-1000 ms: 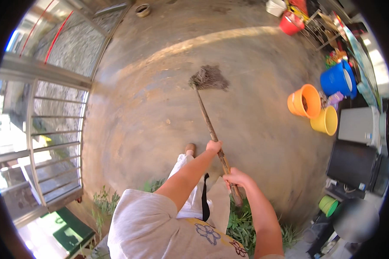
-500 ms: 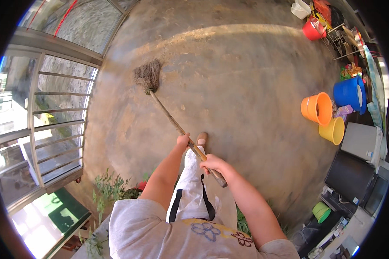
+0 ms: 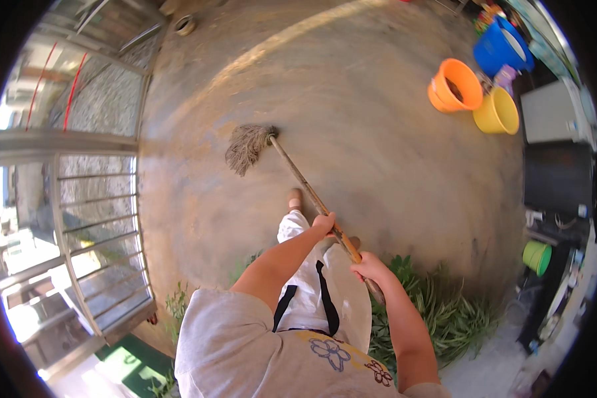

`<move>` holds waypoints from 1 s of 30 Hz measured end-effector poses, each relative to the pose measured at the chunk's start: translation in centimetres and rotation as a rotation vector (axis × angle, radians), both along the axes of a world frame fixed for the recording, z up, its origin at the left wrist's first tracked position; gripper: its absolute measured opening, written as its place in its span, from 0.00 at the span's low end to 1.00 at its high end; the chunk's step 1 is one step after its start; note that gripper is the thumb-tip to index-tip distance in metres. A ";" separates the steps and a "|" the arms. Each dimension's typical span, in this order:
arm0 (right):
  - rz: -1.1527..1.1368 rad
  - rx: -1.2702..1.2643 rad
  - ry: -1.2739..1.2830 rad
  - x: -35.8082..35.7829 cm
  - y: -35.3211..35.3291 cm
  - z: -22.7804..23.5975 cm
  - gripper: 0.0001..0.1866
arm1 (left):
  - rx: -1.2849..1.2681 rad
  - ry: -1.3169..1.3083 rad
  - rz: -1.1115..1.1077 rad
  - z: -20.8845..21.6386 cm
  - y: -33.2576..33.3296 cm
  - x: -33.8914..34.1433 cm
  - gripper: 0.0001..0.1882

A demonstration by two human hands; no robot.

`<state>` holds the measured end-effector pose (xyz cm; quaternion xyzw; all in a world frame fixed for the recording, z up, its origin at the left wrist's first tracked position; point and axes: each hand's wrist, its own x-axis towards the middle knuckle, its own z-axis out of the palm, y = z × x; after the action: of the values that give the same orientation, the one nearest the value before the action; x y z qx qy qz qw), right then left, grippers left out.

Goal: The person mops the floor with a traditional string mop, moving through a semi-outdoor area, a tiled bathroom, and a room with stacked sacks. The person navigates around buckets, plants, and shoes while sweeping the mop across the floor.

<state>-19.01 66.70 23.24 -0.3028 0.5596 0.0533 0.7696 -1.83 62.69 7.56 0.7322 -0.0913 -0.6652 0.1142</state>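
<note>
I grip a string mop by its long wooden handle (image 3: 303,180) with both hands. My left hand (image 3: 324,224) is wrapped round the middle of the shaft, and my right hand (image 3: 370,266) closes on it near the butt end. The handle slants from my waist up and to the left. At its far end the grey-brown mop head (image 3: 249,147) lies on the damp-looking concrete floor (image 3: 378,159), its strands trailing to the left. One of my shoes (image 3: 294,198) shows beside the shaft, below the mop head.
An orange bucket (image 3: 455,86), a yellow bucket (image 3: 497,111) and a blue bucket (image 3: 503,48) stand at the right. Windows with metal bars (image 3: 99,219) line the left side. Leafy plants (image 3: 444,312) are close by my right arm. A small round pot (image 3: 186,25) sits far left.
The mop head has swung right and nearer, its strands now trailing left. Both hands have shifted right with the handle. The view has turned, and more plants show at right.
</note>
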 end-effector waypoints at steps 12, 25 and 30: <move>-1.036 0.249 0.170 -16.6 24.9 2.8 0.08 | 0.066 0.261 -1.183 0.0 14.3 -29.2 0.25; -1.829 0.255 -0.136 -14.0 27.4 -1.7 0.07 | -0.074 0.316 -1.727 -1.0 19.6 -38.6 0.15; -1.723 0.290 -0.107 -10.2 29.0 1.2 0.08 | -0.086 0.356 -1.613 1.1 22.1 -33.6 0.18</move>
<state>-29.24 95.71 24.41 0.3244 0.5443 -0.4905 0.5983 -35.43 84.78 8.64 0.3207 -0.5946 -0.6448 -0.3576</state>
